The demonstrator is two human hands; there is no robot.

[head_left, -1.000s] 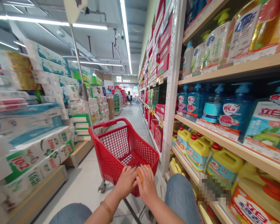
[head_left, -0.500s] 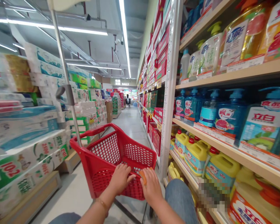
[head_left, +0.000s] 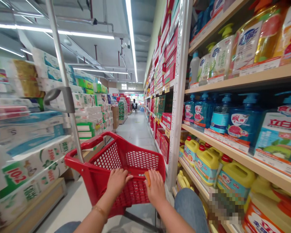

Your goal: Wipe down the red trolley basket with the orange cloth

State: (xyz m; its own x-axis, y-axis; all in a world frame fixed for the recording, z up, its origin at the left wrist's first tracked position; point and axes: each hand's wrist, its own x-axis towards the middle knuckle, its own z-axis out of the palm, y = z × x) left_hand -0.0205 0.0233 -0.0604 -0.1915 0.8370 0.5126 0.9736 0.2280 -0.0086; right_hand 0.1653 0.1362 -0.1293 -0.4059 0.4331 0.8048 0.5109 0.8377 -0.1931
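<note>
A red plastic shopping cart [head_left: 134, 158] with perforated walls stands in front of me, and the inside of its basket that shows holds nothing I can make out. My left hand [head_left: 117, 182] lies over its near rim, fingers curled across the edge and thumb pointing right. To the right on the same rim is my right hand [head_left: 155, 187], fingers bent over the edge. Between its thumb and palm shows a small orange-brown flat piece [head_left: 147, 178], mostly hidden, whose kind I cannot tell. A metal pole [head_left: 63, 61] with a grey hook-shaped clip rises from the cart's left corner.
Shelves at right carry blue pump bottles [head_left: 241, 118] and yellow detergent jugs [head_left: 207, 165], close beside my knee [head_left: 190, 207]. Stacked paper packs [head_left: 36, 168] line the left side. The aisle floor [head_left: 133, 126] runs ahead, with a person [head_left: 134, 104] far off.
The cart's left side and its pole have swung left and nearer to me. Both hands have stayed on the rim, the left one shifting slightly left with it.
</note>
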